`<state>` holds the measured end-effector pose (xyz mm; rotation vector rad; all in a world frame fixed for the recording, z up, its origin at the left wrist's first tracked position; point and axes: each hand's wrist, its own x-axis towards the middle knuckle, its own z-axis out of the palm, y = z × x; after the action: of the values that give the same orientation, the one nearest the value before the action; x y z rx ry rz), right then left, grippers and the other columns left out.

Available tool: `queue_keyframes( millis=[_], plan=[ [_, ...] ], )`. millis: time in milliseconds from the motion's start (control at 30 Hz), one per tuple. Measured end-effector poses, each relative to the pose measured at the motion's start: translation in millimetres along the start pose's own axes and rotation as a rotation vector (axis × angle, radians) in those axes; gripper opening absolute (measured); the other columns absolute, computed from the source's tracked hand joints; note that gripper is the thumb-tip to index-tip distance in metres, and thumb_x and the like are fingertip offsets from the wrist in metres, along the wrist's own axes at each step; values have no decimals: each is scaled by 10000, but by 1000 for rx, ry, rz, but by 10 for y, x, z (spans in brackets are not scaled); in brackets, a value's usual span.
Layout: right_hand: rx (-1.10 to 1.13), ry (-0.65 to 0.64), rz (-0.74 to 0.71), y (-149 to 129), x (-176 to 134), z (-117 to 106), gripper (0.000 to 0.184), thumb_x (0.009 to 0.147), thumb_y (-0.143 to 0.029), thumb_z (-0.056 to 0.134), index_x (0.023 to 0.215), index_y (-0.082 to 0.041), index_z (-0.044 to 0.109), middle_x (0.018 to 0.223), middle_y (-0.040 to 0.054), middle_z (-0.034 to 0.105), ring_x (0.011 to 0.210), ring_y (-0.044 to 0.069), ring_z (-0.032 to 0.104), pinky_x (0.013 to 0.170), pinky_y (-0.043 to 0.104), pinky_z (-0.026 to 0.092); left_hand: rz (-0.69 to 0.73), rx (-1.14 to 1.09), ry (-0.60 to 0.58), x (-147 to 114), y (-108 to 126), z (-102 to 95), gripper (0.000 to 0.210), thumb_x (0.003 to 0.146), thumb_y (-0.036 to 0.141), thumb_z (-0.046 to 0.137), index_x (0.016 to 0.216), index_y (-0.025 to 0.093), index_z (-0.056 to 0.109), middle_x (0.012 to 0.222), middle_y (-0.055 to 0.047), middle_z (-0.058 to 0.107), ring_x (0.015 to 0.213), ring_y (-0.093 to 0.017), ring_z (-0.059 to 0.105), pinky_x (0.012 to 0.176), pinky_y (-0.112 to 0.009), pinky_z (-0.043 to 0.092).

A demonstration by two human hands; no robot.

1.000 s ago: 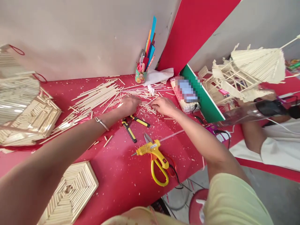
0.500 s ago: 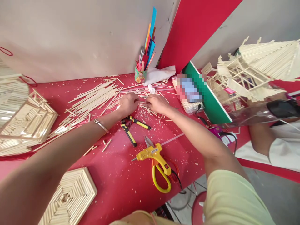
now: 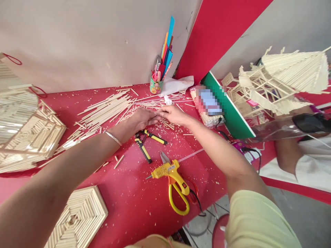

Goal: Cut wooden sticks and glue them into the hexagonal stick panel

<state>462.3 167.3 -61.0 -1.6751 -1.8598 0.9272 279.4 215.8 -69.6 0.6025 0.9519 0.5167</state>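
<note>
My left hand (image 3: pixel 143 119) is turned partly palm-up over the wood scraps, its fingers curled together toward the right. My right hand (image 3: pixel 172 115) meets it, fingertips pinched against the left fingers; whatever lies between them is too small to make out. Beneath and behind the hands are thin wooden sticks (image 3: pixel 110 107) and many cut bits. Black-and-yellow cutting pliers (image 3: pixel 143 148) lie open just below my left hand. Nearer me, a yellow glue gun (image 3: pixel 170 172) rests over yellow-handled scissors (image 3: pixel 178 201). A hexagonal stick panel (image 3: pixel 77 217) lies at the front left.
Stick-built pieces (image 3: pixel 31 131) stand at the left. At the back are a pen cup (image 3: pixel 156 85) and a white cloth (image 3: pixel 177 84). A phone (image 3: pixel 210 101) lies on packed sticks beside a green board (image 3: pixel 227 106). Beyond it stand a stick model (image 3: pixel 274 86) and another person's arm (image 3: pixel 287 151).
My hands have come together from slightly apart. The left has rotated palm-upward and moved right, so its fingers now touch the right fingertips. The view has shifted slightly.
</note>
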Motion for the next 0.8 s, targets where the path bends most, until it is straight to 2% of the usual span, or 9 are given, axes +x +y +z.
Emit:
queue_keyframes(
  millis=[33, 100, 200, 333, 400, 500, 600, 700, 800],
  plan=[
    [56, 4, 4, 17, 25, -87, 223, 996, -179, 581, 1096, -163, 780, 1004, 42, 809, 906, 165, 709, 881, 305, 537, 18, 13, 29, 8, 21, -16, 160, 852, -4, 779, 784, 91, 671, 662, -82, 733, 584, -146, 719, 543, -193, 567],
    [45, 117, 28, 64, 79, -275, 233, 992, -187, 595, 1105, -170, 797, 1016, 52, 819, 905, 174, 724, 901, 325, 549, 73, 82, 91, 32, 72, -51, 169, 866, -24, 750, 785, 95, 660, 684, -77, 739, 595, -147, 729, 558, -199, 576],
    [-220, 232, 50, 147, 153, -453, 193, 957, -201, 660, 1043, -187, 832, 1028, 62, 827, 958, 218, 738, 941, 357, 547, 149, 219, 149, 74, 147, -96, 170, 877, -28, 725, 785, 99, 659, 697, -71, 740, 586, -157, 731, 551, -218, 568],
    [-444, 129, 38, 222, 208, -379, 244, 939, -180, 675, 1108, -229, 843, 1182, 49, 816, 1106, 240, 731, 1009, 335, 525, 203, 407, 178, 144, 179, -140, 193, 888, 39, 750, 744, 116, 648, 646, -56, 714, 534, -138, 689, 497, -198, 487],
    [-464, 55, 27, 242, 223, -309, 288, 941, -154, 653, 1139, -245, 841, 1215, 40, 810, 1130, 229, 727, 1011, 310, 522, 248, 502, 172, 184, 174, -162, 171, 876, 54, 769, 756, 119, 665, 653, -57, 720, 517, -127, 671, 485, -190, 452],
    [-386, -42, 39, 274, 236, -303, 297, 946, -123, 626, 1103, -242, 849, 1117, 28, 832, 1043, 196, 747, 955, 287, 539, 313, 652, 175, 243, 180, -194, 123, 836, 53, 794, 803, 134, 707, 593, -27, 691, 435, -113, 599, 467, -201, 410],
    [-336, 62, 54, 315, 225, -400, 264, 950, -139, 644, 1099, -224, 844, 1126, 38, 830, 1054, 199, 752, 966, 308, 544, 359, 798, 171, 292, 200, -230, 107, 833, 72, 763, 761, 146, 736, 513, -7, 642, 386, -109, 526, 453, -222, 369],
    [-438, 173, 132, 338, 168, -505, 241, 933, -149, 671, 1088, -210, 846, 1164, 64, 823, 1093, 241, 748, 986, 350, 544, 423, 893, 127, 312, 205, -266, 201, 797, 164, 809, 619, 156, 715, 485, -16, 625, 393, -100, 486, 440, -230, 331],
    [-448, 67, 241, 336, 76, -579, 237, 917, -130, 677, 1064, -203, 848, 1063, 60, 837, 1006, 232, 764, 949, 341, 554, 397, 803, 60, 290, 187, -261, 293, 726, 230, 892, 553, 161, 665, 471, -14, 598, 402, -89, 461, 438, -230, 323]
  ],
)
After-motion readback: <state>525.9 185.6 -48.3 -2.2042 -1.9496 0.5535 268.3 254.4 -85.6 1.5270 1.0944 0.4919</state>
